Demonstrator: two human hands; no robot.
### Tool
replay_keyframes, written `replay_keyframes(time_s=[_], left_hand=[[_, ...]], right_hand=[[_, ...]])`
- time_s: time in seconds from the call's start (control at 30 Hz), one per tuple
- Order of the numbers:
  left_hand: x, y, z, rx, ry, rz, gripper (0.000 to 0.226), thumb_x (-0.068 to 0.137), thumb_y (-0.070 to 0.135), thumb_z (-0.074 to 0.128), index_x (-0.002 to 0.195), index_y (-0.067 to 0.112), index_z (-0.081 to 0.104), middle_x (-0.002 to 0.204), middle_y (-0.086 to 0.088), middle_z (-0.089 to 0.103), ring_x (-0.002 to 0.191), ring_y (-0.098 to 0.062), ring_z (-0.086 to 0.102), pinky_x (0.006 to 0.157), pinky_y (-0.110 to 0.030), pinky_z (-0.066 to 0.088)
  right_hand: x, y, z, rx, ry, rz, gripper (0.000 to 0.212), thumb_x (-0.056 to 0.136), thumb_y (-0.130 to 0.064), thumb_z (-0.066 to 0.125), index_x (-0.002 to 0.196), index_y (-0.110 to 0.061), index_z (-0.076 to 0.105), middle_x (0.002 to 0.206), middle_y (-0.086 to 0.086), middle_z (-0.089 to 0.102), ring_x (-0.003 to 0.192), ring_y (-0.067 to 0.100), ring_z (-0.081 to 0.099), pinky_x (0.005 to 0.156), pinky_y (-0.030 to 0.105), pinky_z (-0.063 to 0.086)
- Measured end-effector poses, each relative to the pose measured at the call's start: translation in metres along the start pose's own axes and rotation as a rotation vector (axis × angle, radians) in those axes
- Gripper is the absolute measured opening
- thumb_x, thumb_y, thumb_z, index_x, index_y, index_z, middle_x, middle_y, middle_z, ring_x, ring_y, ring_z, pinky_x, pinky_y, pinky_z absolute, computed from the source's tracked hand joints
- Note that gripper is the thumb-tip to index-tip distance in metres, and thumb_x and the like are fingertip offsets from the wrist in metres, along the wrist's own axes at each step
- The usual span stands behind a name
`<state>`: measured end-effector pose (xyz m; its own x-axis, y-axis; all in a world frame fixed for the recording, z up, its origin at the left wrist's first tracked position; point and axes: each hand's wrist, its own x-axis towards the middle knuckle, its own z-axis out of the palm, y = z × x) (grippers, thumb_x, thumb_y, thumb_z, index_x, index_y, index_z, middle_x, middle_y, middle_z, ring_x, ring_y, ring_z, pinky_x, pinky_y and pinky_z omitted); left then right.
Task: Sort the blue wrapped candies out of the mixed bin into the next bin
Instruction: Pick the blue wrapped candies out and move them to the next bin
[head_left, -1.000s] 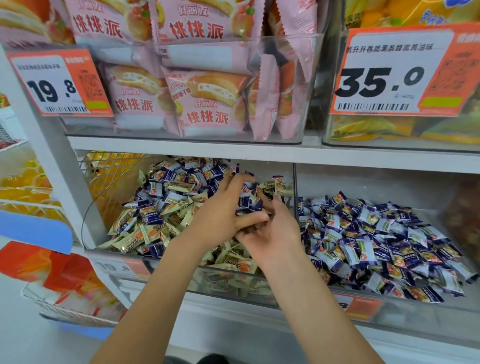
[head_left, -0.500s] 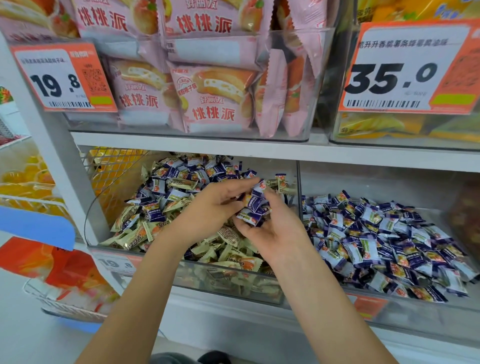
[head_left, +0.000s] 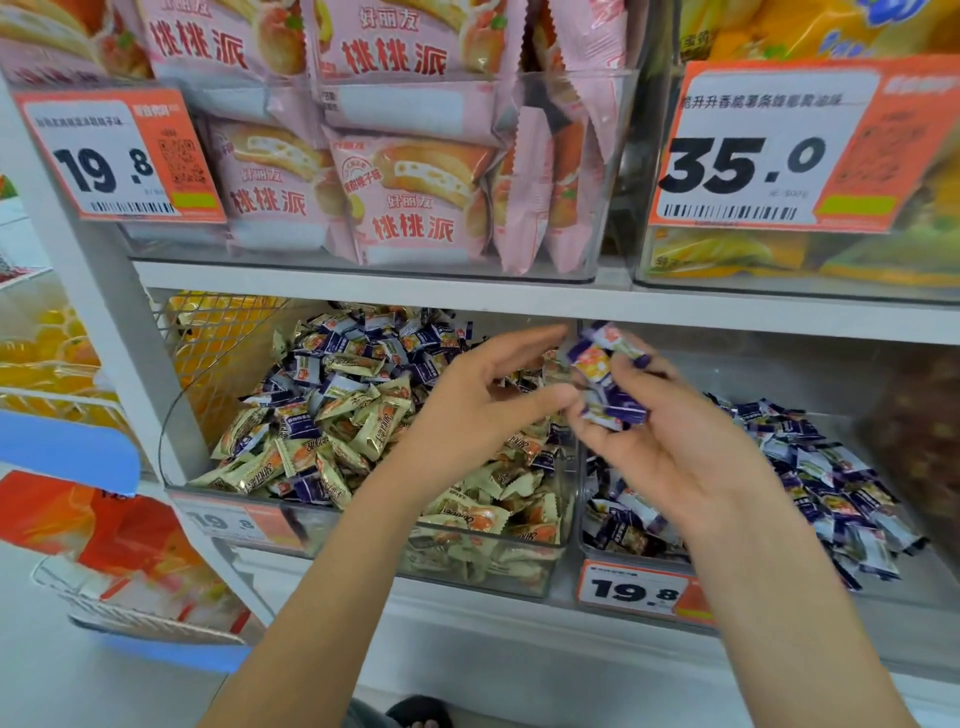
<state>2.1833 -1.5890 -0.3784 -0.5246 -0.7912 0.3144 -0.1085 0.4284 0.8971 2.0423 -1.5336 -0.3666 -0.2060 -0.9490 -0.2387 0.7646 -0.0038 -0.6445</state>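
Mixed bin (head_left: 493, 564) with cream and blue candies, next bin (head_left: 904, 592) all blue, right hand (head_left: 670, 441) cupping blue candies (head_left: 608, 379), left hand (head_left: 478, 410) fingers loosely spread.

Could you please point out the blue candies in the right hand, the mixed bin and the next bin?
blue candies (head_left: 613, 405): head view, wrapper in palm.
mixed bin (head_left: 498, 558): head view, clear front wall.
next bin (head_left: 584, 499): head view, left front corner.

We are observing a white shelving unit (head_left: 363, 299) carrying orange price tags (head_left: 119, 156), pink snack packs (head_left: 415, 202) sitting above, pale floor (head_left: 52, 691) showing below.
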Motion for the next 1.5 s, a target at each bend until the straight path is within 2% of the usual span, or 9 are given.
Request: replay_keyframes(time_s=[0.27, 0.47, 0.6, 0.73, 0.87, 1.03, 1.17, 1.3, 1.5], left_hand=[[0.007, -0.048, -0.020, 0.534, -0.006, -0.195, 0.022, 0.086, 0.009, 0.064, 0.103, 0.022, 0.068, 0.100, 0.009, 0.067, 0.091, 0.001, 0.060, 0.095, -0.027, 0.048], [0.025, -0.049, 0.009, 0.912, -0.239, -0.126, 0.032, 0.077, 0.031, 0.074, 0.108, 0.029, 0.065, 0.125, 0.007, 0.060, 0.120, -0.018, 0.049, 0.104, -0.047, 0.037], [0.029, -0.046, -0.001, 0.790, -0.253, -0.172, 0.017, 0.071, 0.035, 0.078, 0.069, 0.026, 0.064, 0.082, 0.015, 0.066, 0.083, -0.007, 0.060, 0.091, -0.042, 0.047], [0.029, -0.044, -0.010, 0.953, -0.332, -0.258, 0.037, 0.074, 0.055, 0.067, 0.055, 0.024, 0.059, 0.063, 0.018, 0.056, 0.082, -0.004, 0.051, 0.105, -0.052, 0.019], [0.038, -0.057, -0.006, 0.773, -0.192, -0.273, 0.057, 0.081, 0.058, 0.058, 0.046, 0.014, 0.047, 0.041, 0.005, 0.041, 0.046, -0.009, 0.045, 0.088, -0.040, 0.040], [0.050, -0.077, -0.009, 0.821, 0.005, -0.195, 0.035, 0.069, 0.042, 0.078, 0.086, 0.023, 0.055, 0.087, 0.003, 0.059, 0.088, -0.019, 0.058, 0.084, -0.034, 0.046], [0.060, -0.085, -0.002, 0.825, -0.190, -0.351, 0.081, 0.075, 0.050, 0.072, 0.140, 0.016, 0.038, 0.144, -0.007, 0.041, 0.132, -0.025, 0.038, 0.107, -0.034, 0.035], [0.071, -0.085, 0.003, 0.854, -0.279, -0.402, 0.082, 0.081, 0.049, 0.066, 0.145, 0.013, 0.029, 0.150, -0.007, 0.033, 0.135, -0.026, 0.035, 0.106, -0.033, 0.033], [0.079, -0.088, -0.001, 0.776, -0.276, -0.413, 0.067, 0.084, 0.032, 0.068, 0.141, 0.013, 0.039, 0.148, -0.007, 0.035, 0.133, -0.025, 0.037, 0.102, -0.029, 0.034]], right_hand=[[-0.004, -0.023, -0.040, -1.033, 0.328, -0.321, 0.024, 0.096, -0.014, 0.049, 0.119, -0.020, 0.052, 0.110, 0.013, 0.054, 0.106, 0.038, 0.053, 0.089, 0.048, 0.046], [-0.007, -0.023, -0.031, -1.080, 0.287, -0.284, 0.024, 0.095, -0.019, 0.049, 0.117, -0.026, 0.056, 0.120, 0.018, 0.054, 0.103, 0.035, 0.054, 0.080, 0.047, 0.048], [-0.009, -0.021, -0.027, -1.105, 0.249, -0.293, 0.022, 0.096, -0.017, 0.049, 0.115, -0.025, 0.057, 0.122, 0.025, 0.053, 0.118, 0.042, 0.044, 0.094, 0.054, 0.039], [-0.009, -0.023, -0.029, -1.080, 0.263, -0.319, 0.022, 0.096, -0.016, 0.049, 0.113, -0.024, 0.059, 0.091, -0.003, 0.058, 0.115, 0.044, 0.045, 0.090, 0.056, 0.041], [-0.007, -0.024, -0.035, -1.097, 0.282, -0.339, 0.020, 0.096, -0.017, 0.050, 0.110, -0.026, 0.061, 0.118, -0.001, 0.057, 0.111, 0.042, 0.049, 0.083, 0.049, 0.047], [0.003, -0.026, -0.045, -1.083, 0.261, -0.413, 0.020, 0.095, -0.016, 0.049, 0.105, -0.027, 0.062, 0.119, -0.003, 0.056, 0.076, 0.001, 0.053, 0.055, 0.011, 0.039], [0.008, -0.024, -0.044, -1.083, 0.238, -0.424, 0.020, 0.094, -0.015, 0.050, 0.104, -0.026, 0.063, 0.118, -0.003, 0.057, 0.093, 0.006, 0.053, 0.064, 0.015, 0.038], [0.010, -0.022, -0.042, -1.073, 0.250, -0.440, 0.021, 0.093, -0.013, 0.050, 0.103, -0.025, 0.064, 0.116, -0.002, 0.058, 0.106, 0.011, 0.050, 0.079, 0.024, 0.034], [0.018, -0.017, -0.044, -1.078, 0.217, -0.445, 0.021, 0.093, -0.013, 0.049, 0.102, -0.026, 0.063, 0.111, -0.005, 0.058, 0.087, -0.006, 0.051, 0.055, 0.002, 0.039]])
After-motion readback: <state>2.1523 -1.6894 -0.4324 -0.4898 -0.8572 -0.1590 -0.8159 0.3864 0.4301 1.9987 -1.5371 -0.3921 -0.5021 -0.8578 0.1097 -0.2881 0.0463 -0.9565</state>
